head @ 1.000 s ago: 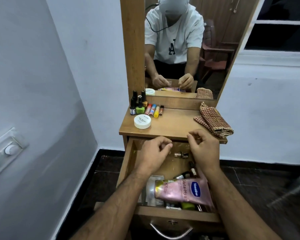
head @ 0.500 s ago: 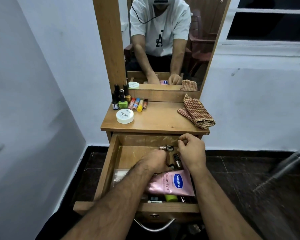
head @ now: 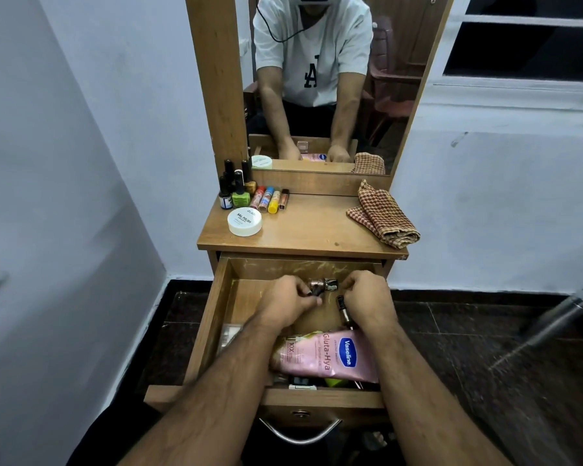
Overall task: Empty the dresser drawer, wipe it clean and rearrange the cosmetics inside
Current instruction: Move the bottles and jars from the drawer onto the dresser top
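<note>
Open wooden dresser drawer pulled out under the bench, metal handle at its front edge. Both hands are inside, at the back half of the drawer.

Left hand: fingers curled round a small dark item at the back; what it is can't be made out, mostly covered by the fingers. Right hand: fingers bunched together and curled at the back right corner; can't tell whether they pinch anything. Between the two hands lies a small copper-and-silver tube, touching or just beside the left fingertips. A dark slim tube pokes out under the right hand, lower end hidden.

Front half of the drawer: pink Vaseline Gluta-Hya lotion tube lying on its side, partly covered by both forearms. Under it, bits of a white item, a yellow-green item and dark pieces, all mostly hidden. Clear plastic packet at the left wall, half covered by the left arm.

On the bench: back left corner, cluster of dark-capped nail polish bottles, a row of small coloured lip balm sticks just beside them, white round nail polish remover tub in front. Right edge: folded red-and-cream checked cloth, overhanging slightly.

Mirror behind the bench shows the person's torso and both arms; top is cropped.
</note>
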Demonstrator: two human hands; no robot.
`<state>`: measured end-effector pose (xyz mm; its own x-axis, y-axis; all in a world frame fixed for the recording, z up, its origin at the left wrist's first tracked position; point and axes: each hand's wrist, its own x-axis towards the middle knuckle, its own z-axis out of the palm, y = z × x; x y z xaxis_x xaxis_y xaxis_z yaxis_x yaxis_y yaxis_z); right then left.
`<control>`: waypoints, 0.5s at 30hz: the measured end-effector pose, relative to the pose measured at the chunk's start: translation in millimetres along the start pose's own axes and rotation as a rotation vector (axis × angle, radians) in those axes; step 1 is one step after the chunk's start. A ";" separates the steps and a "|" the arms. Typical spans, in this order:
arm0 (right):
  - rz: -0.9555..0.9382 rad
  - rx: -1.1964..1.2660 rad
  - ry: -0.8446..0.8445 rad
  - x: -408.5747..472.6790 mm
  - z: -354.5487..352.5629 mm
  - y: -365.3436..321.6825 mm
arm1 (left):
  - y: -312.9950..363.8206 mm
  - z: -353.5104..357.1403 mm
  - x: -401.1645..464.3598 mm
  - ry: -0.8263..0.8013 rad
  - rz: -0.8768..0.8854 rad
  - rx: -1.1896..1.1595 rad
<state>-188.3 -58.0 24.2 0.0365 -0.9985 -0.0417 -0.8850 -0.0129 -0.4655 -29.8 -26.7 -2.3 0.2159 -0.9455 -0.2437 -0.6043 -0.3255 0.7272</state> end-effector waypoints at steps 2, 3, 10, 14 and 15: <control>0.015 -0.104 -0.049 -1.9 0.1 -4.0 | -6.7 -4.4 2.8 0.089 0.007 -0.121; 0.024 -0.162 -0.071 -4.1 0.5 -6.5 | -9.6 -6.2 3.5 0.121 0.005 -0.170; 0.046 -0.366 -0.121 -15.0 9.0 -11.7 | -19.8 -9.0 8.1 0.184 0.035 -0.291; 0.037 -0.333 -0.137 -18.9 5.5 -16.6 | -19.4 -10.2 7.4 0.183 0.063 -0.309; 0.031 -0.299 -0.141 -18.4 5.1 -16.3 | -18.8 -10.5 6.5 0.182 0.073 -0.316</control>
<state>-172.2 -39.2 28.0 0.0532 -0.9817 -0.1830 -0.9829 -0.0191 -0.1832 -8.9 -26.6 -10.8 0.3310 -0.9396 -0.0869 -0.3624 -0.2116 0.9077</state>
